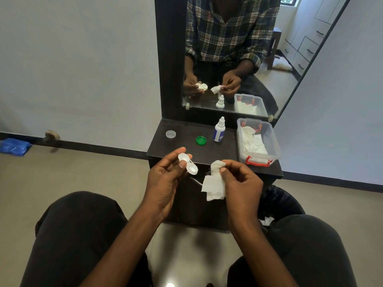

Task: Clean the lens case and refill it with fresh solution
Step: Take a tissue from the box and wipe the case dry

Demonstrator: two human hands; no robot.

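Note:
My left hand [165, 179] holds the white two-well lens case [188, 163] by its middle, just over the front edge of the dark shelf [182, 149]. Both wells are uncapped. My right hand [240, 181] pinches a folded white tissue [214, 184], with one end wrapped over a fingertip, a short way to the right of the case and not touching it. On the shelf behind stand the white solution bottle [218, 130] with a blue label, a green cap [201, 140] and a clear cap [171, 134].
A clear plastic box [258, 139] with red clips holds white tissues at the shelf's right end. A mirror [238, 59] rises behind the shelf. A black bin bag [279, 201] with used tissue sits by my right knee. My knees flank the shelf.

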